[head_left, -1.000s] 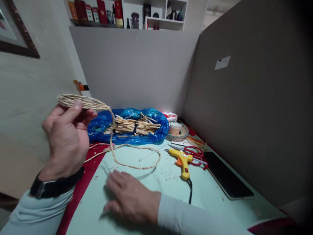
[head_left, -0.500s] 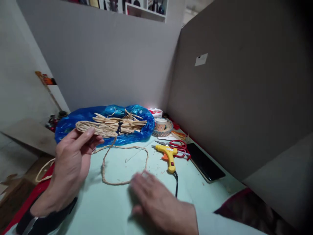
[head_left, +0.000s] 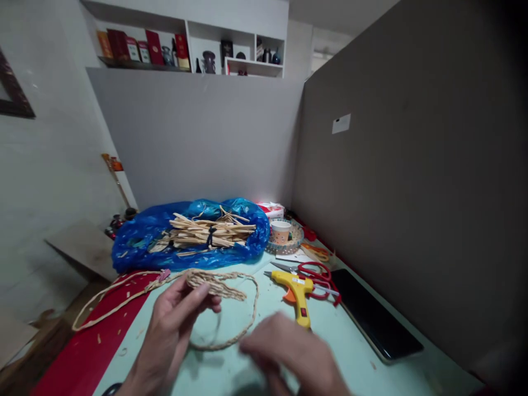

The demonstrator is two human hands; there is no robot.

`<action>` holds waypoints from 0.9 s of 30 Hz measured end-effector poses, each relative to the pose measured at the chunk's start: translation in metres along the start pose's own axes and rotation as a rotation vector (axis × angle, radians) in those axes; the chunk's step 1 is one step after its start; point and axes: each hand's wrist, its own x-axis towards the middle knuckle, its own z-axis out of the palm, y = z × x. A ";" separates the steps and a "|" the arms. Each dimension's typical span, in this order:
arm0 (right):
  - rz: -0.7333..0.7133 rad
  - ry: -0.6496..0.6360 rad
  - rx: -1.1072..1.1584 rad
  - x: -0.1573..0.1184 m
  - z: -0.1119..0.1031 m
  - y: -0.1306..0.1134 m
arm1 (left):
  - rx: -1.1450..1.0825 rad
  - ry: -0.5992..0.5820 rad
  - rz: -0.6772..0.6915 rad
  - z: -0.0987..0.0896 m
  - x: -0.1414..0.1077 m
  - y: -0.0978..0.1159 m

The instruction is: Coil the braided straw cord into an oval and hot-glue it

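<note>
My left hand [head_left: 175,322] pinches a flat, folded coil of braided straw cord [head_left: 214,285] between thumb and fingers, above the pale green tabletop. From the coil a loose length of the same cord curves round in a loop on the table. Lower right, my right hand [head_left: 292,352] is smeared by motion, its fingers bent downward near the loop's bottom edge; whether they grip the cord cannot be made out. A yellow hot glue gun [head_left: 297,289] lies just beyond the right hand, beside red-handled scissors [head_left: 314,270].
At the back, a blue plastic bag [head_left: 140,234] bears a tied bundle of straw strips [head_left: 193,231]. A paper cup [head_left: 281,232] stands in a round woven tray [head_left: 297,240]. A black phone [head_left: 375,319] lies along the right partition [head_left: 371,192]. Red cloth [head_left: 82,341] covers the left edge.
The view has tilted up, showing more of the shelves. My left hand has come lower and nearer the middle with the coil. The right hand has gone from flat to bent fingers.
</note>
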 end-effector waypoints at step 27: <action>0.102 0.114 0.367 0.029 0.018 0.052 | 0.311 0.039 -0.143 0.008 -0.015 -0.037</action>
